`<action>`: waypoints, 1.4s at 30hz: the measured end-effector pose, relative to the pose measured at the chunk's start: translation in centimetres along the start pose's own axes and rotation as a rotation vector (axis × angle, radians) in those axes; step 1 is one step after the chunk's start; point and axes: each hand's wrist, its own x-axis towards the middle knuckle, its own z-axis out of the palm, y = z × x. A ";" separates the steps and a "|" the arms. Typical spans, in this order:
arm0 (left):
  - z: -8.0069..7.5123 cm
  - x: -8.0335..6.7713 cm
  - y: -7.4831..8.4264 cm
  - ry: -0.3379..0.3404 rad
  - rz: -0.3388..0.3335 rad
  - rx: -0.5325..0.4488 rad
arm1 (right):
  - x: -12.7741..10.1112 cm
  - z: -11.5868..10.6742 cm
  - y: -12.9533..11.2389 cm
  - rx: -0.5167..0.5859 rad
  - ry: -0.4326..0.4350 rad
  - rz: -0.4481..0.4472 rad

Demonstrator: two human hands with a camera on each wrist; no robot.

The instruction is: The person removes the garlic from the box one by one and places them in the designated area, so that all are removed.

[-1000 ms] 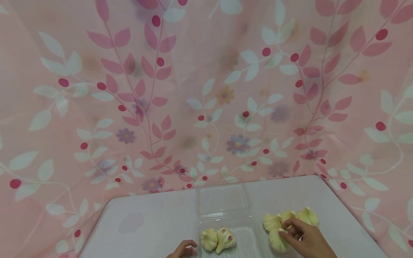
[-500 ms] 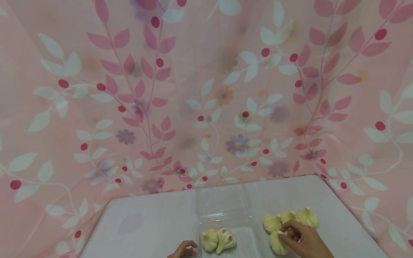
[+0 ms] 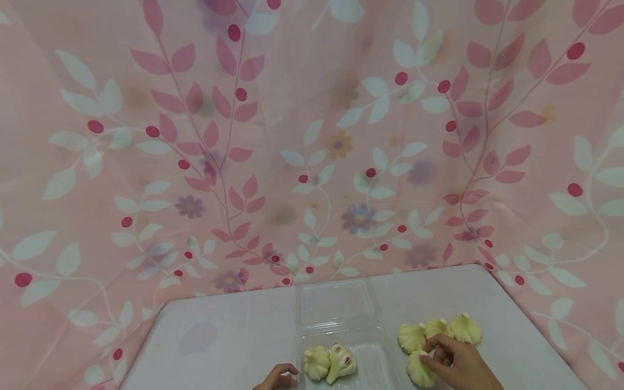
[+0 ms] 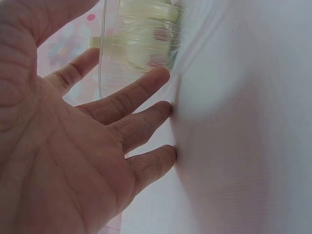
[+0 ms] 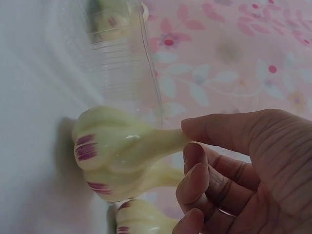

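Observation:
My right hand (image 3: 460, 362) pinches the stem of a pale garlic bulb (image 3: 420, 370) between thumb and fingers, right of the plastic container. In the right wrist view, that garlic bulb (image 5: 109, 139) has purple streaks and its round base is low over the white table. Behind it are more garlic bulbs (image 3: 411, 337) in a close group. My left hand (image 3: 279, 376) is beside the container's left wall, fingers loosely spread, holding nothing. Its fingertips (image 4: 163, 109) are right at the table surface in the left wrist view. Two garlic bulbs (image 3: 317, 363) lie side by side in the container.
The clear plastic container (image 3: 375, 357) stands open, its lid (image 3: 336, 303) folded back flat toward the far edge. The white table (image 3: 234, 336) has rounded far corners. A pink floral cloth (image 3: 312, 162) hangs behind and around it.
The right hand and the garlic bulb at its fingertips have shifted very slightly, uncovering a little more of the bulbs behind. The left hand and the container have stayed in place.

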 end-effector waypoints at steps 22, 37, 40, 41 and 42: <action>-0.6 0.0 0.6 -0.069 -0.046 -0.061 | 0.0 -0.1 -0.4 -0.054 -0.032 0.136; -1.5 0.2 0.9 -0.175 -0.005 -0.105 | 0.1 -0.4 -1.6 -0.072 0.049 0.131; -1.4 0.2 0.9 -0.165 -0.031 -0.094 | 0.2 -0.4 -2.2 -0.061 0.056 0.125; -1.4 0.2 0.9 -0.163 -0.035 -0.097 | 0.3 -0.4 -2.4 -0.057 0.058 0.122; -1.3 0.1 0.9 -0.161 -0.037 -0.093 | 0.3 -0.3 -2.6 -0.054 0.060 0.118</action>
